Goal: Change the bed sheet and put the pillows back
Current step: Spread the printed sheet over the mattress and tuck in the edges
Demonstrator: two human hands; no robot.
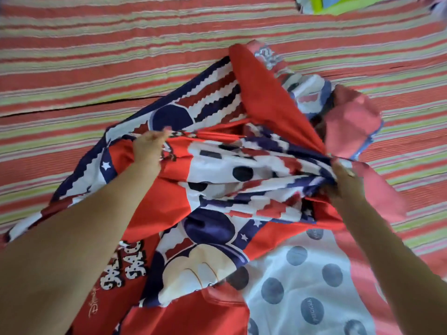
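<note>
- Bed (96,56): covered edge to edge with a striped cloth, red bands alternating with green, white and pink lines. A dark crease runs across it at mid-left.
- Cartoon-print bed sheet (217,165): red, white and navy, with stars, zigzag stripes, black dots and lettering. It lies bunched in the middle of the bed, on top of the striped cloth, reaching from the near edge of the view toward the centre.
- Sheet's condition: partly folded and twisted. A plain red panel stands up at centre-right; a paler red underside flops over to the right of it.
- Near right portion of the sheet: white with large grey-blue dots, lying flatter than the rest.
- Left hand (150,147): reaches in from near left, fingers curled round a gather of the sheet at its left-centre part, pinching the fabric.
- Right hand (343,180): reaches in from near right, fingers closed on a bunched fold where the navy-and-white pleats converge.
- Between the two hands the fabric is drawn into taut horizontal pleats.
- Both forearms are bare.
- Far right corner: a scrap of bright green and blue material (338,4), blurred; cannot tell what it is.
</note>
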